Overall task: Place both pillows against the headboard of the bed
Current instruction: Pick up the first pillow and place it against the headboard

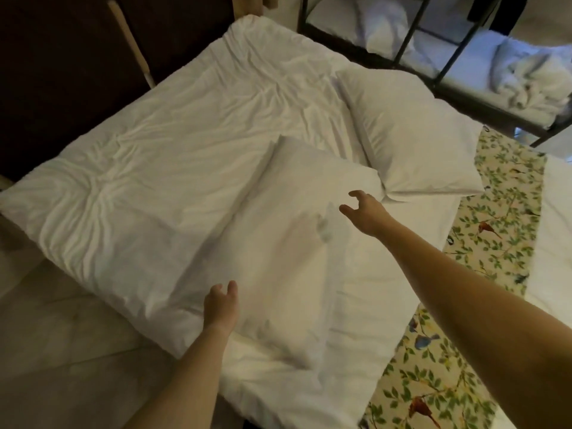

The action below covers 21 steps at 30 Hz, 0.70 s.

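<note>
Two pillows [288, 243] [414, 140] on bed [139, 168], both hands [220, 305] [366, 212] empty

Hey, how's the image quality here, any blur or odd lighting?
Head view: dim, warm light; the near white pillow is smeared by motion blur; the far white pillow stays sharp; the black metal rack behind looks bluish; wide-angle bending curves the bed edges.

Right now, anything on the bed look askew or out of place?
Yes. Both pillows sit crooked mid-bed, away from the dark headboard: the near pillow lies diagonally between the open left hand and right hand, and the far pillow is angled by the floral runner. The white duvet is heavily wrinkled.
</note>
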Available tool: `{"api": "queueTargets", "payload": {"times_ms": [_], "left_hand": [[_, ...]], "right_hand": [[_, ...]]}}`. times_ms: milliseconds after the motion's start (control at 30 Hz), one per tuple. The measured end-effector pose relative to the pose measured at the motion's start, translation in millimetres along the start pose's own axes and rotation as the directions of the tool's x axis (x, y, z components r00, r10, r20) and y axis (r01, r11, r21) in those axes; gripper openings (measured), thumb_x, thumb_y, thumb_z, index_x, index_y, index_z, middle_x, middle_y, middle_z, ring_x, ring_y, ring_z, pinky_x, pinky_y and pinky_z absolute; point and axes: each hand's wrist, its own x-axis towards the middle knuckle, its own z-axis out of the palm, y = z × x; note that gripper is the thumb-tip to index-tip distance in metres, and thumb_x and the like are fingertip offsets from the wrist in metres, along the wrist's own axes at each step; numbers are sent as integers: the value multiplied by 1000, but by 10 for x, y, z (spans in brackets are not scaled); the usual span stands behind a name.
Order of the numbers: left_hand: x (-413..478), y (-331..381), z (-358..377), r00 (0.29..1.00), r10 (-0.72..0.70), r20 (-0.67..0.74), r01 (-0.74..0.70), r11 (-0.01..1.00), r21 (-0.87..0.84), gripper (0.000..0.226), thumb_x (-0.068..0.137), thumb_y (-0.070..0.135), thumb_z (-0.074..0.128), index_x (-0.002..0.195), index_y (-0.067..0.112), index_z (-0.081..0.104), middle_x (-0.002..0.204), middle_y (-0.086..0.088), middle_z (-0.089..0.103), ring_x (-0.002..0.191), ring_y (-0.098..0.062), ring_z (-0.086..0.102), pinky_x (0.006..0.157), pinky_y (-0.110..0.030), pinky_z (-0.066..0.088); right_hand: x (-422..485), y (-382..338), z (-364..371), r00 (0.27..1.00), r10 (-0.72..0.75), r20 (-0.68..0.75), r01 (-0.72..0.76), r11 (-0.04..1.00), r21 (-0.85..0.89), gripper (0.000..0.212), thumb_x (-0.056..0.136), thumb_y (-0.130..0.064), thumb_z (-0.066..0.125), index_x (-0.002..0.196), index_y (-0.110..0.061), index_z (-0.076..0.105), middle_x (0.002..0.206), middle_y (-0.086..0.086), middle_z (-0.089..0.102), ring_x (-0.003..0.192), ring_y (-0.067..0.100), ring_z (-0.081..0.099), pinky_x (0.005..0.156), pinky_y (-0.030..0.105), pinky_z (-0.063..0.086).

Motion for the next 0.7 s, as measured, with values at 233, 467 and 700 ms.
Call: {"api": "queueTargets", "payload": {"times_ms": [233, 467, 700], "left_hand": [[358, -180, 396, 963, -182, -199, 168, 982, -89, 69, 101, 50, 53, 148, -1, 46, 147, -30, 50, 135, -47, 48, 108, -50, 41], [775, -167, 749, 907, -334, -256, 262, 925, -277, 87, 96, 59, 56, 153, -3, 33, 146, -34, 48, 131, -51, 51, 105, -53, 42], [1215, 27, 738, 895, -284, -343, 174, 932, -318, 84, 100, 54, 54, 158, -1, 28, 153, -32, 43, 136, -51, 47, 110, -50, 38]], "right_hand": [[787, 227, 182, 1000, 6, -7, -6, 1000, -26, 69, 98, -44, 62, 154, -10, 40, 144, 23, 52, 133, 41, 50, 114, 45, 36], [1517, 287, 392, 997, 36, -63, -39, 998, -46, 74, 98, -46, 59, 156, -7, 36, 158, 23, 40, 144, 42, 38, 118, 47, 31], [2085, 156, 526, 994, 73, -77, -78, 995, -65, 65, 92, -53, 56, 143, -13, 49, 147, 18, 51, 136, 39, 46, 112, 48, 39]]}}
